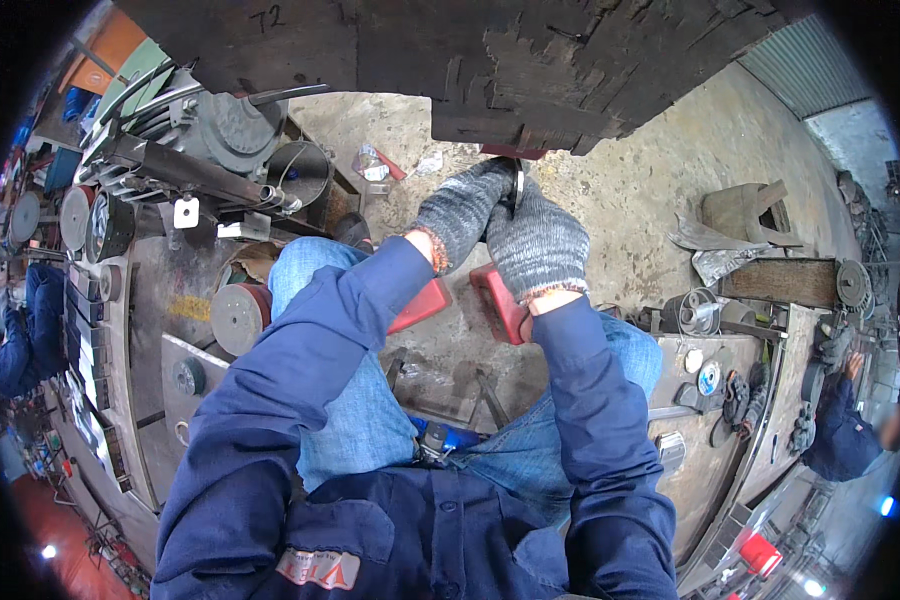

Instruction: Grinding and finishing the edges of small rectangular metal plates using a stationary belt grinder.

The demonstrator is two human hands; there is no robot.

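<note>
Both my hands wear grey knitted gloves and meet in front of me, below the edge of a dark worn board. My left hand [463,212] has its fingers closed at a thin shiny metal piece [518,184], seen nearly edge-on. From the other side my right hand [539,240] closes on the same piece, its fingertips partly hidden. Just beyond the fingertips, a red part [515,152] shows under the dark board [390,55]. Below my wrists, between my knees, are two red painted metal parts, one on the left [422,306] and one on the right [500,303].
At left stand a large grey round machine part [225,135], a metal bar and a grinding disc [240,318]. A bench [690,480] on the right bears small discs and tools. A wooden crate [735,212] sits farther right. Other people are at both far sides.
</note>
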